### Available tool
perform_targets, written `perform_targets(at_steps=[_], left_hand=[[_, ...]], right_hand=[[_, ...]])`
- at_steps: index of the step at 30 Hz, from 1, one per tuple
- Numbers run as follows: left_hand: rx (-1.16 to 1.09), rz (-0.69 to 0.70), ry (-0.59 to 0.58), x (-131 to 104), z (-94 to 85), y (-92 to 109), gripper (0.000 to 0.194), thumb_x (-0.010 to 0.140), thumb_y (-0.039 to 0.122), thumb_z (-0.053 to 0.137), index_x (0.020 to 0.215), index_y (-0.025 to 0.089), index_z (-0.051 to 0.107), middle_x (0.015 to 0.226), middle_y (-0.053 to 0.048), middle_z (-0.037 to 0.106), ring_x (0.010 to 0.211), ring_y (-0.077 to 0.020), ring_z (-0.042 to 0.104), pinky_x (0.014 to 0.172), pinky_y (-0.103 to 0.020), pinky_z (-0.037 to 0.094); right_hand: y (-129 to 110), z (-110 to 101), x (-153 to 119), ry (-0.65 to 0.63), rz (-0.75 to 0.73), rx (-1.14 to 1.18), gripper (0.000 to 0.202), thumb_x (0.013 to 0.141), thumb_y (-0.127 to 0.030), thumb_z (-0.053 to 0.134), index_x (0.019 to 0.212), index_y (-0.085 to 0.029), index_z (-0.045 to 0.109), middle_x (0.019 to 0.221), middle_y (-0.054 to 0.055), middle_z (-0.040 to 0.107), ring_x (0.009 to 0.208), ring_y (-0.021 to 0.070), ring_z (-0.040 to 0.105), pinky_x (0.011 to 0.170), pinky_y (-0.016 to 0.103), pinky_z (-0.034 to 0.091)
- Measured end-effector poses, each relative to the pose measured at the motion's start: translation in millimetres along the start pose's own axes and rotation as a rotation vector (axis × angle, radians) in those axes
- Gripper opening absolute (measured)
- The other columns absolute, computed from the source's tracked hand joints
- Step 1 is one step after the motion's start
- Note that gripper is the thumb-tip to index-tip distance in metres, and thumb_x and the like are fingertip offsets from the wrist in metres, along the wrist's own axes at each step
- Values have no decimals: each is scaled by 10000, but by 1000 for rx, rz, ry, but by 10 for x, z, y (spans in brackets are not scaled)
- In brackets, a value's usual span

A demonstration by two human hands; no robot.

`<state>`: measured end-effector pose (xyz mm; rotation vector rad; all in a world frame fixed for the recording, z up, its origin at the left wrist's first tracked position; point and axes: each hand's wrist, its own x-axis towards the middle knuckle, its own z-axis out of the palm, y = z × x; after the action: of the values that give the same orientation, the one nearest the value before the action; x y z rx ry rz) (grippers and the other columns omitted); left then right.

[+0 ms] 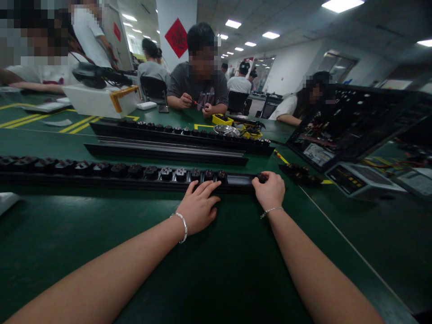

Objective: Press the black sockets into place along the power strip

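A long black rail (239, 179) lies across the green table, with a row of small black socket-like modules (151, 172) seated in its channel. My left hand (200, 204) rests at the rail's near edge, palm down, fingers spread beside the modules near the row's right end. Over the rail's right end, my right hand (270, 191) pinches one small black module (262, 178), partly hidden by the fingers. Between that module and the row, a stretch of bare channel shows. Several loose black modules (300, 173) lie in a pile right of my right hand.
Behind the rail lie another black rail (162, 150) and a rail filled with modules (182, 132). Farther back are a metal bowl (227, 130), yellow bins (222, 120) and a white foam box (97, 101). A large open black case (364, 121) stands right. A person opposite holds a screwdriver.
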<state>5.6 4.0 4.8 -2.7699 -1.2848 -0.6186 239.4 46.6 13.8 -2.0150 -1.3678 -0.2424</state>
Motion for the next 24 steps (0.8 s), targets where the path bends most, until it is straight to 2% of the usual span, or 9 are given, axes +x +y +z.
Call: perform_targets(at_steps=[24], left_hand=[[0,4,11,-3,14,-1,266,788,291,505,1024,272,626,1425,-18,376,1286,-264,328,1066,-518,190]], right_hand=[[80,-2,34,33,22,-2,347,676,-359,510,921,-149,637,892,105,576,847,244,499,808,376,381]])
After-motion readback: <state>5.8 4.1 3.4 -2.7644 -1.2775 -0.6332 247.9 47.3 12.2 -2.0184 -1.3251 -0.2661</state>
